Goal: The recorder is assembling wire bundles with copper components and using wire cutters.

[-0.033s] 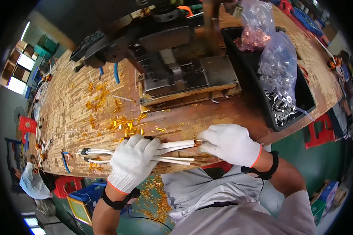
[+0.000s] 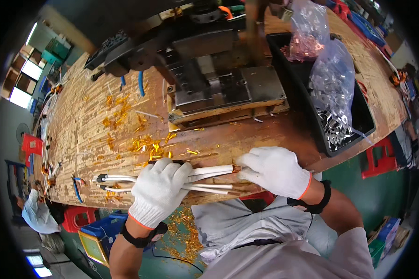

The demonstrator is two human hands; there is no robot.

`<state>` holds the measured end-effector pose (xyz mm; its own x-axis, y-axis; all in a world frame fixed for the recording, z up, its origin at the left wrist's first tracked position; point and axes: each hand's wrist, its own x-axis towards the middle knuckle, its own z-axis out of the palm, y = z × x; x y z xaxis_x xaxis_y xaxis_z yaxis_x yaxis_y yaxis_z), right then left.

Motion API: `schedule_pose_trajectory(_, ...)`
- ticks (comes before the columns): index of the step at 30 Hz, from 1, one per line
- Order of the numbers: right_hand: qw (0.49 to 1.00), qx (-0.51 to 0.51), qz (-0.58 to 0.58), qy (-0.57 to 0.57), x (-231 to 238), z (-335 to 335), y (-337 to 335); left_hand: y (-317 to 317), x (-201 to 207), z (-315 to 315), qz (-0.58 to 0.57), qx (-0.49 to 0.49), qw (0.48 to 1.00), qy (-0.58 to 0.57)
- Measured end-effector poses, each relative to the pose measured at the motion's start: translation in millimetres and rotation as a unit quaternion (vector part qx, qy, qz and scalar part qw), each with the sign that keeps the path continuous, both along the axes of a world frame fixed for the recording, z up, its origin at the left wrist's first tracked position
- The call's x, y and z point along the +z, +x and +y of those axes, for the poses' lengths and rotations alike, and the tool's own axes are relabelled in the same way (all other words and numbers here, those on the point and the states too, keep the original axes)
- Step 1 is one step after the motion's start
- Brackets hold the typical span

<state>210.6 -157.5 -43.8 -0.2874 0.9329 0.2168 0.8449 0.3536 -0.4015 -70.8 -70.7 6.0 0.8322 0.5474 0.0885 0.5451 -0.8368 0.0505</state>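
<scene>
Scarred wooden table (image 2: 81, 135) fills the middle of a workshop with a green floor (image 2: 342, 174), and yellow scraps (image 2: 146, 145) are strewn over its left half. Towards the back stands a dark metal press (image 2: 263, 86); to its right, a black tray (image 2: 313, 125) carries a clear bag of silver terminal lugs (image 2: 331, 76) and another of copper-coloured ones (image 2: 306, 39).

White cables (image 2: 214, 171) lie along the front edge of the table, crosswise before the wearer, with black fittings (image 2: 101, 178) towards their left ends. The gloved left hand (image 2: 159, 188) is closed over the bundle from above. At the other end, the gloved right hand (image 2: 273, 171) has its fingertips at the bare copper end (image 2: 236, 168); whether they pinch it firmly cannot be told.

The cables look fairly light, springy and stiff enough to lie straight, and their smooth jackets could slide a little under knit gloves. Exposed copper would likely bend or splay easily, so the best hold seems to be on the jacket just behind it.
</scene>
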Motion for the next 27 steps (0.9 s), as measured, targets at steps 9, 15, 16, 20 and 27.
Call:
schedule_pose_trajectory(9,0.999,-0.005,-0.036,0.021,7,-4,-5,-4,-12,-1,-0.065,0.013,0.998,0.005)
schedule_pose_trajectory(15,0.993,-0.018,-0.007,0.118,31,-11,-8,1,5,-14,-0.080,0.011,0.997,0.012)
schedule_pose_trajectory(16,0.996,-0.014,0.009,0.083,22,-7,-26,-15,-13,-13,-0.104,0.029,0.994,0.035)
schedule_pose_trajectory(20,0.975,0.048,0.090,0.197,3,-4,-60,-9,5,-11,-0.065,-0.009,0.998,0.004)
schedule_pose_trajectory(27,0.992,0.005,0.046,0.121,-53,7,-81,1,-3,-18,-0.092,-0.037,0.995,-0.004)
